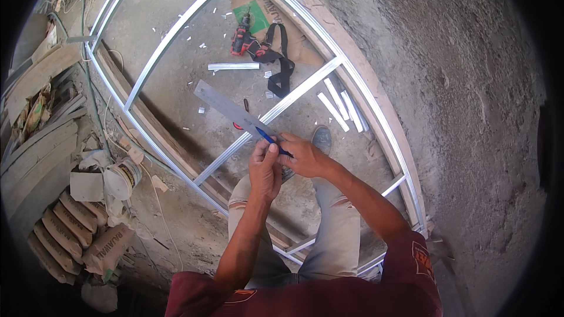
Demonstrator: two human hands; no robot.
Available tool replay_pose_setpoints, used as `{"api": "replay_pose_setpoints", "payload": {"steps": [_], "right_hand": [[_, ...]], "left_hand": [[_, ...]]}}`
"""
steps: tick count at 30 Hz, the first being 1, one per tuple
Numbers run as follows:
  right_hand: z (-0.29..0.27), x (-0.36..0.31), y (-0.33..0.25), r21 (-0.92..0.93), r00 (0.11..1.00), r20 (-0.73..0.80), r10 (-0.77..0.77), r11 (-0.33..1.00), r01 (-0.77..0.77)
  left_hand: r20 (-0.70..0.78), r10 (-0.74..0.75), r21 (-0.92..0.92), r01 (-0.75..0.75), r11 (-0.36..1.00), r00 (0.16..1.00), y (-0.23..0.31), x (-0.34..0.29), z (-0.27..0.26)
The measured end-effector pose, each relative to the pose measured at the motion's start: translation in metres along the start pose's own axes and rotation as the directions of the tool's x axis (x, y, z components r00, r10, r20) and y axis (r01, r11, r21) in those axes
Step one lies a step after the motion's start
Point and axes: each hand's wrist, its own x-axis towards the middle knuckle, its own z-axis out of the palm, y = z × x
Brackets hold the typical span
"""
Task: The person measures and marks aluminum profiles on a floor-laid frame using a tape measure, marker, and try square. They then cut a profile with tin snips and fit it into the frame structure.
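The blue pen (265, 135) slants across the near end of the grey strip (226, 104), between the left hand (265, 171) and the right hand (305, 157), its lower end against the right. Both hands' fingers are drawn in together there (which clamp the pen and which the strip, I cannot tell). The strip is flat, straight-edged metal, dull beside the shiny, ribbed frame (302, 91), one bar of which it overlaps in view. Beyond, on rough, dusty concrete (170, 82), lie slim silvery offcuts (333, 112) and a red-and-black drill (239, 41) near a black fabric strap (284, 73).
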Motion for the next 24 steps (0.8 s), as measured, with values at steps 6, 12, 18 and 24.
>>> {"api": "replay_pose_setpoints", "payload": {"steps": [6,12,18,24], "right_hand": [[-0.088,0.005,0.08,0.158,0.955,-0.22,-0.198,0.959,0.235],[-0.124,0.021,0.143,0.026,0.847,-0.439,-0.299,0.938,0.345],[-0.11,-0.007,0.224,0.294,0.76,-0.649,-0.041,0.908,0.3],[-0.066,0.048,0.276,0.704,0.873,-0.452,0.182,0.673,0.225]], "left_hand": [[0.252,0.112,0.524,-0.233,0.819,0.961,-0.029,0.075,0.052],[0.444,-0.303,0.884,-0.467,-0.001,0.843,-0.037,0.181,0.058],[0.484,-0.152,0.829,-0.507,-0.235,0.862,-0.06,0.212,0.064],[0.586,0.068,0.803,-0.568,-0.179,0.807,-0.103,0.225,0.049]]}}
